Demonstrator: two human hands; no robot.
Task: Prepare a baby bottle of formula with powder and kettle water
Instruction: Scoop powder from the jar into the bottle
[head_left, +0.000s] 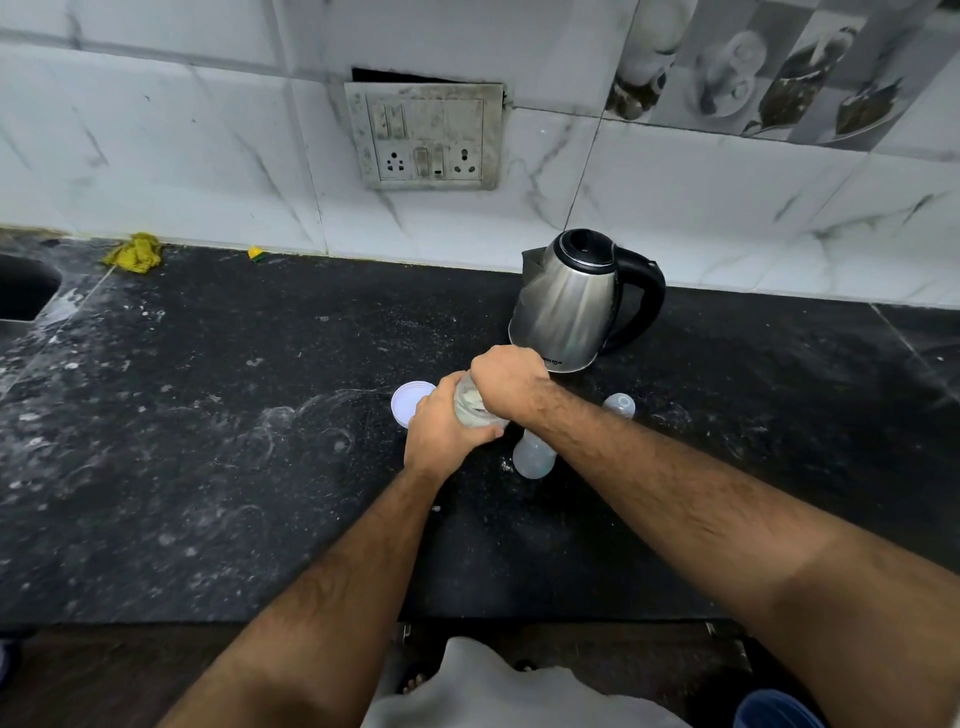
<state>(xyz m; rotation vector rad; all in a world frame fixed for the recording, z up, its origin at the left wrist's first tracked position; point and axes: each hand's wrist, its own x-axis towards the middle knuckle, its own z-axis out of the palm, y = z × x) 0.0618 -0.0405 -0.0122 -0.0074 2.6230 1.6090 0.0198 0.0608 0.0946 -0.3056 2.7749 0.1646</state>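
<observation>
My left hand (441, 431) grips a clear jar (470, 410) of pale powder, held just above the black counter (208, 467). My right hand (506, 382) sits over the jar's mouth with its fingers curled downward; whatever they hold is hidden. The jar's white lid (410, 401) lies on the counter just left of my hands. A translucent baby bottle (534, 456) stands under my right forearm, and its clear cap (619, 405) lies to the right. Behind my hands stands a steel kettle (566, 306) with a black handle.
A sink (23, 291) is cut into the counter at the far left. A yellow cloth (134, 253) and a small yellow scrap (255, 253) lie along the tiled wall. A switch and socket panel (423, 135) is on the wall. White smears mark the counter.
</observation>
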